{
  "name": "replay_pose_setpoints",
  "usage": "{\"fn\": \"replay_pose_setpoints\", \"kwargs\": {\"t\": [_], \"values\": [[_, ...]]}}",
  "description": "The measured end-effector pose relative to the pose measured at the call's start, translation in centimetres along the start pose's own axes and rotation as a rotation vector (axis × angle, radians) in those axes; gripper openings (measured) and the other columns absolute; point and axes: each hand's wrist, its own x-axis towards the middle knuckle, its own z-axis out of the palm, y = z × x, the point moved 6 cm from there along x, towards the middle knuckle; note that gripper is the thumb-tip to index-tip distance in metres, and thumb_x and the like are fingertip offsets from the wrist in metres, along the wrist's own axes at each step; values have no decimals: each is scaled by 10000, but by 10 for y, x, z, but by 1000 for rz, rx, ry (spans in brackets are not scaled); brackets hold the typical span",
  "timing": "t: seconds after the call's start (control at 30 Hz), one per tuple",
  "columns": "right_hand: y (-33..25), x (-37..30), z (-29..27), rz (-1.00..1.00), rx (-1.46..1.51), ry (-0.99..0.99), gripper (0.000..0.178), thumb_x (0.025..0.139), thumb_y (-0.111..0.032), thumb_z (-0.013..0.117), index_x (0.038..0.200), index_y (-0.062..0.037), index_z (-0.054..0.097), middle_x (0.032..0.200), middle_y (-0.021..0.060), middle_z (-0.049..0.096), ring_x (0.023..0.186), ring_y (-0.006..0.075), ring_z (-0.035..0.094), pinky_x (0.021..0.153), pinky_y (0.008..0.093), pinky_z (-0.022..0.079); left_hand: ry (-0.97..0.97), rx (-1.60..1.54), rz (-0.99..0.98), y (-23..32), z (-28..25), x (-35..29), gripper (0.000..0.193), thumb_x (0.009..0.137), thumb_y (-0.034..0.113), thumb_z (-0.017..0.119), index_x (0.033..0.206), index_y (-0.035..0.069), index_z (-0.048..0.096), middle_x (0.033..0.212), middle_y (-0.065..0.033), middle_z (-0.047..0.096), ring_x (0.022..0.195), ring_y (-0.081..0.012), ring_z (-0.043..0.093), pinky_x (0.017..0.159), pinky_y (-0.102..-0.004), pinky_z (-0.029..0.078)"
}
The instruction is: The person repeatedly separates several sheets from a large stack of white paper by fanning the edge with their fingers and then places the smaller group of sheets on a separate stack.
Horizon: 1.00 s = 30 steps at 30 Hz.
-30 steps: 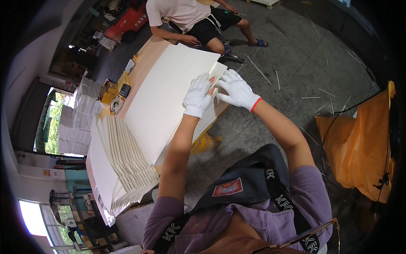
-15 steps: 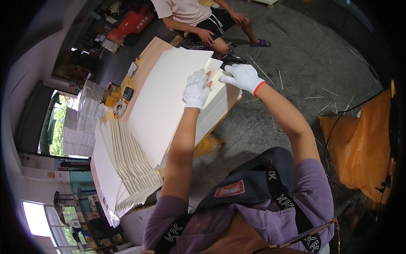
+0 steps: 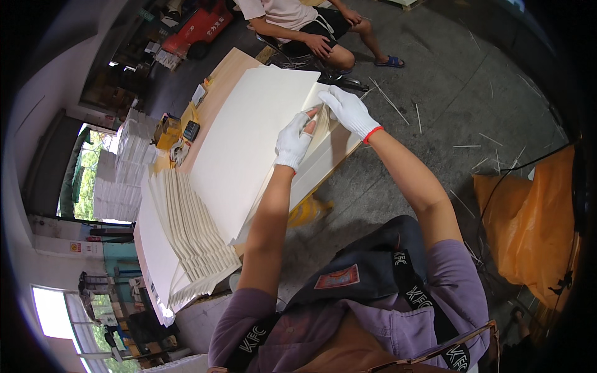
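Observation:
A large stack of white paper sheets (image 3: 249,143) lies on the table, its right-hand edge close to me. My left hand (image 3: 292,144), in a white glove with bare thumb and fingertip, is closed at that edge on the sheets. Just beyond it, my right hand (image 3: 349,112), gloved in white with a red cuff, closes on the far right corner. Between the two hands several sheet edges (image 3: 321,124) are bent up and fanned apart. The undersides of both grips are hidden.
Fanned sheets (image 3: 186,230) overlap at the table's left end. A calculator (image 3: 191,130) and yellow box (image 3: 167,132) sit along the wooden table (image 3: 231,65). A seated person (image 3: 298,28) is beyond it. An orange sack (image 3: 528,224) stands right; paper strips litter the floor.
My right hand has moved left and closed on the sheets' corner. Sheet edges there are now bent up and fanned. My left hand has shifted slightly toward me, its fingers closer together.

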Motion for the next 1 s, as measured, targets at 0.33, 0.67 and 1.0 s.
{"fn": "replay_pose_setpoints", "kwargs": {"t": [0.33,0.67,1.0], "values": [[8,-1,2,-98,-57,90,498,1014,-521,391,1154,-76,566,957,268,672,948,474,624,817,533,475,-43,88,-62,8,-2,1,458,889,321,665,1323,180,625,1238,-132,677,1152,-298,645,976,-352,483],[7,0,3,-123,-137,97,477,1009,-502,407,1170,-75,546,945,273,678,921,477,636,795,537,489,-25,68,33,3,7,1,377,930,292,622,1305,333,621,1222,-64,663,1004,-323,667,840,-402,546],[11,-1,5,-112,-119,110,485,1008,-506,406,1159,-66,543,934,280,674,917,480,633,788,539,485,-9,124,62,12,5,-2,403,914,278,647,1315,309,621,1195,-67,669,1014,-302,670,873,-371,536]]}}
